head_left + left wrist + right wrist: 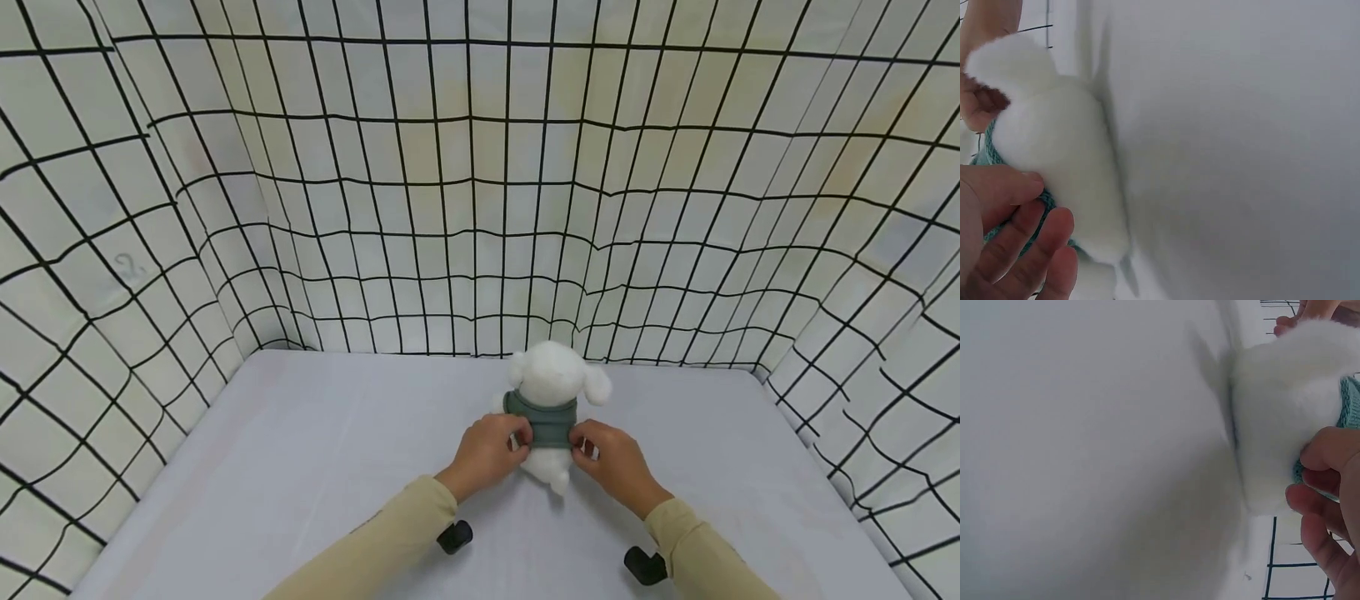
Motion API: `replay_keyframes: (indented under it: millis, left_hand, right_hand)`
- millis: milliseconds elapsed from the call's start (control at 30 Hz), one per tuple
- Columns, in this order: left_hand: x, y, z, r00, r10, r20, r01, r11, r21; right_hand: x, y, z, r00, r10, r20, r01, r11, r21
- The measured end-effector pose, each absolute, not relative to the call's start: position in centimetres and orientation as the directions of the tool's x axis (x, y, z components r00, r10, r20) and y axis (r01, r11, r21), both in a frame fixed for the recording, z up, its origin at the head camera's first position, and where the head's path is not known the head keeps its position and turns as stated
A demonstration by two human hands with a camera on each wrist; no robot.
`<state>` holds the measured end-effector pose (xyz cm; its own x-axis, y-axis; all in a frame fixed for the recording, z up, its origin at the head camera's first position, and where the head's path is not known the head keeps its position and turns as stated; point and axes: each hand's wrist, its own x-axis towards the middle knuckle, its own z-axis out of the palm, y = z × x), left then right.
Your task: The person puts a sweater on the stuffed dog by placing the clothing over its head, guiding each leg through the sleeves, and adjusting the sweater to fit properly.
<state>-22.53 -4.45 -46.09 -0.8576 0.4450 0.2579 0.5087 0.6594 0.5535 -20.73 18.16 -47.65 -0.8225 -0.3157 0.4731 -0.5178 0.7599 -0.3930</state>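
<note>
A white plush toy point(551, 371) with floppy ears sits on the white table, its back toward the head camera. It wears a green knitted sweater point(553, 423). My left hand point(489, 448) pinches the sweater's lower edge on the left side; the left wrist view shows the thumb and fingers point(1025, 187) on the teal knit beside the fluffy body. On the other side, my right hand point(615, 462) pinches the hem, as the right wrist view also shows with thumb and fingers point(1329, 450) at the knit edge. The toy's front is hidden from the head view.
A white table point(360, 417) lies under the toy. White walls with a black wire grid point(450, 208) enclose its back and sides. Black devices point(454, 537) point(645, 566) show at both wrists, by the beige sleeves point(390, 542).
</note>
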Motion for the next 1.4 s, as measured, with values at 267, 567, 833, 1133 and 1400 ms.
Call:
replay_keyframes:
  millis: [267, 567, 833, 1133, 1400]
  left_hand:
    - [-22.5, -5.1, -46.9, -0.817, 0.521, 0.247, 0.575, 0.707, 0.412]
    - [-23.0, -4.9, -46.4, -0.778, 0.622, 0.084, 0.602, 0.702, 0.38]
    - [-23.2, -5.4, -46.2, -0.804, 0.589, 0.082, 0.56, 0.704, 0.437]
    - [-23.3, -5.8, -45.9, -0.867, 0.469, 0.166, 0.473, 0.675, 0.567]
    - [-22.8, -5.0, -45.7, -0.889, 0.381, 0.253, 0.448, 0.619, 0.645]
  right_hand:
    - [-20.4, 18.6, -48.5, -0.877, -0.358, 0.321, -0.469, 0.783, -0.408]
    - [-20.6, 18.9, -47.9, -0.868, -0.448, 0.213, -0.496, 0.795, -0.35]
    - [-20.6, 18.6, -47.4, -0.915, -0.385, 0.121, -0.392, 0.778, -0.491]
    - [-21.0, 19.1, -46.7, -0.941, -0.239, 0.241, -0.339, 0.679, -0.651]
    - [-21.7, 18.2, -47.4, -0.988, -0.143, 0.061, -0.139, 0.645, -0.752]
